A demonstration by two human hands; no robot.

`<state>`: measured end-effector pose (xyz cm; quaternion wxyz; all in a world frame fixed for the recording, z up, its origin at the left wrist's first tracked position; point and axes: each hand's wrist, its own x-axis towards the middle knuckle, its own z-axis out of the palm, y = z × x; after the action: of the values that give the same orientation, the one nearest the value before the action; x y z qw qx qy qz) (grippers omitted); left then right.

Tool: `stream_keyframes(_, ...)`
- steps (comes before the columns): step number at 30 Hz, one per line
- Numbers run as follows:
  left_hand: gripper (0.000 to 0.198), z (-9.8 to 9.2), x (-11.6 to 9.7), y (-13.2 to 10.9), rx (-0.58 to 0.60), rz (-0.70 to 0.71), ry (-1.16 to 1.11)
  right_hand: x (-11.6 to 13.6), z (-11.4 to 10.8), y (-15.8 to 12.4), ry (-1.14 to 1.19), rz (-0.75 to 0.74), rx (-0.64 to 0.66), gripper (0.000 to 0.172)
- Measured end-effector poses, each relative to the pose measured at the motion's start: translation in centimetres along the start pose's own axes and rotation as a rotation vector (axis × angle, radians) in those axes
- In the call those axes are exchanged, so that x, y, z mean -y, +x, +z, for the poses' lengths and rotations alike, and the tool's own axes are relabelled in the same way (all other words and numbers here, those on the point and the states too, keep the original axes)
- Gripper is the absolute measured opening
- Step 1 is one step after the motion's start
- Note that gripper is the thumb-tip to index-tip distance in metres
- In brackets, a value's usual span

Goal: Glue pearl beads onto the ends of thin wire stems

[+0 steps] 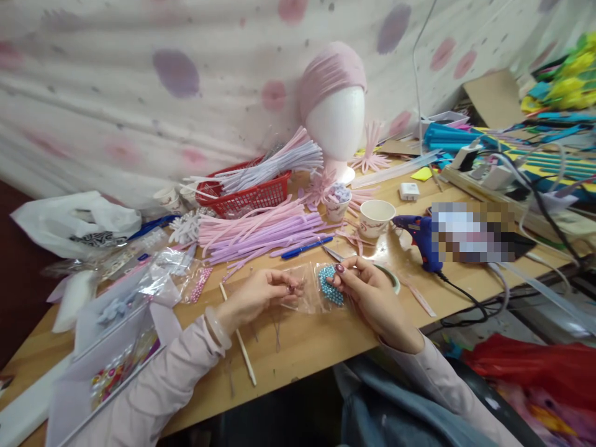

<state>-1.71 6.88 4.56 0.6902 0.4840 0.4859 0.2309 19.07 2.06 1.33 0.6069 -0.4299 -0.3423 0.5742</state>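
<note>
Between my hands, over the front of the table, is a clear plastic bag point(305, 298) with turquoise beads point(329, 287) bunched at its right end. My left hand point(261, 297) is closed, thumb and fingertips pinched at the bag's left edge. Anything small between those fingertips is too fine to make out. At the bead end, my right hand point(372, 295) is closed too, its thumb and forefinger gripping the bag beside the beads. A thin white stick point(244, 347) lies below my left hand, and fine wires point(278, 332) rest on the tabletop nearby.
Behind lie pink and lilac pipe cleaners point(265, 233), a red basket point(251, 202), a blue pen point(305, 247) and a paper cup point(376, 218). A blue glue gun point(421, 239) with a trailing cord is at right. Boxes of beads point(114, 379) stand left. A foam head point(338, 118) rises behind.
</note>
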Motion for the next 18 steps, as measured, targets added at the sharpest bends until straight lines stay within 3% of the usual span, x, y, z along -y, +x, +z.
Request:
stream_keyframes(5,0.026,0.5,0.2,0.2,-0.09,0.075,0.095,0.3,-0.1,-0.2,-0.007,0.011,-0.007,0.037)
stream_keyframes(9,0.02,0.7,0.3,0.2,-0.091,0.127,0.201,0.5,-0.1,-0.3,0.008,0.016,-0.01,0.038)
stream_keyframes(14,0.034,0.4,0.6,0.2,-0.13,0.197,0.252,1.0,-0.3,-0.8,-0.014,-0.031,0.008,0.031)
stream_keyframes(18,0.034,0.1,0.0,-0.1,-0.13,0.235,0.249,1.6,-0.5,-1.1,-0.029,-0.053,0.02,0.026)
